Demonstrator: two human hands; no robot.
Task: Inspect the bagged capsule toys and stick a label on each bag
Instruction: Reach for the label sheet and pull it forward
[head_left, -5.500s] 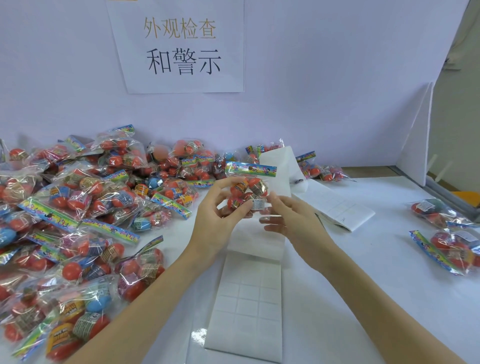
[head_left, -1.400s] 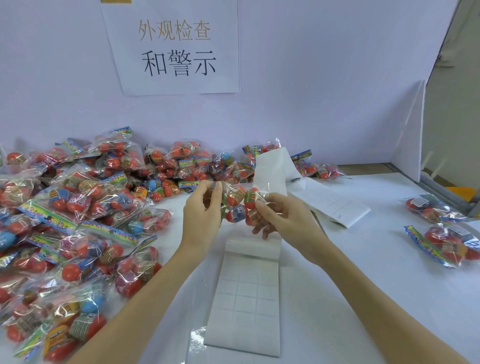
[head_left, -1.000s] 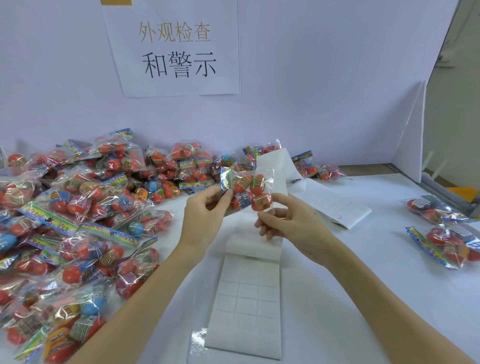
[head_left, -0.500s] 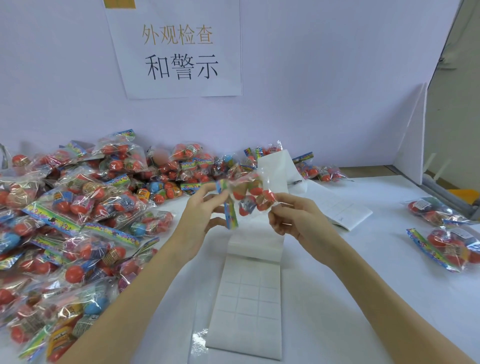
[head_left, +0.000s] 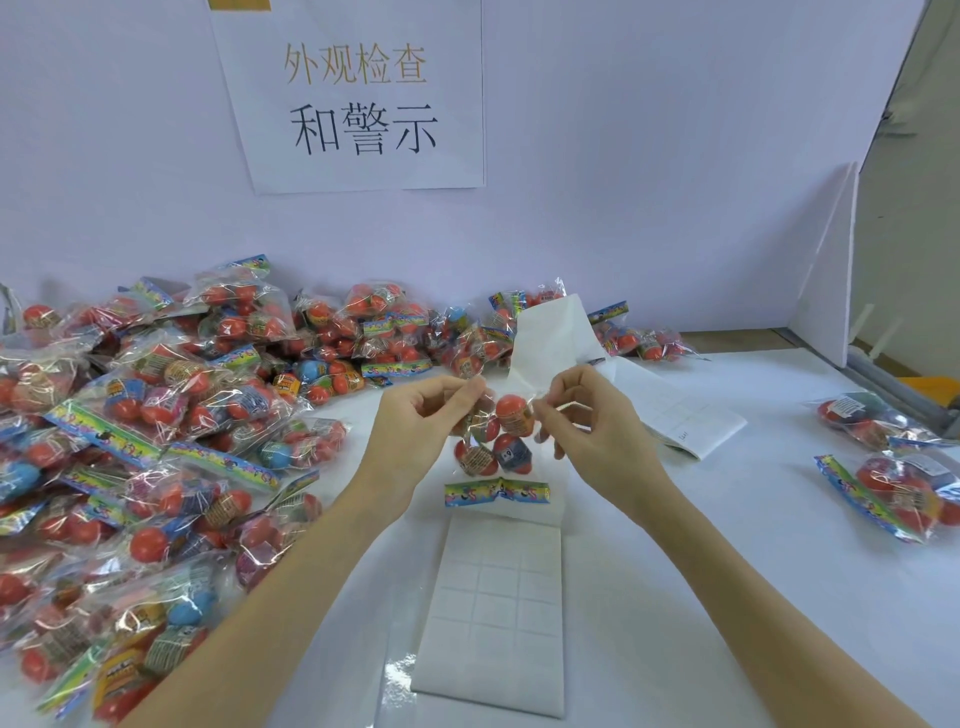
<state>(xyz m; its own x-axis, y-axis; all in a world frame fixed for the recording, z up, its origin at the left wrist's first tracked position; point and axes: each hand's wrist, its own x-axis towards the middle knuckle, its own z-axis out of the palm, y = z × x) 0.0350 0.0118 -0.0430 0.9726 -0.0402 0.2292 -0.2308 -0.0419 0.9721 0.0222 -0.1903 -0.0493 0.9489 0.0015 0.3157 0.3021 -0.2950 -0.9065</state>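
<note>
A clear bag of red capsule toys (head_left: 500, 435) hangs upside down above the table's middle, its colourful header strip at the bottom. My left hand (head_left: 415, 415) pinches the bag's upper left corner, and my right hand (head_left: 587, 421) pinches its upper right corner. Below the bag lies a white sheet of square labels (head_left: 496, 603) with part of its backing folded up behind.
A large pile of bagged capsule toys (head_left: 156, 441) covers the left of the white table (head_left: 727, 597). Several bags (head_left: 893, 467) lie at the right edge. A white booklet (head_left: 680, 415) lies behind my right hand. A paper sign (head_left: 358, 93) hangs on the back wall.
The bag was turned in both hands and now hangs with its header strip at the bottom. Both hands shifted their grip to the bag's opposite end.
</note>
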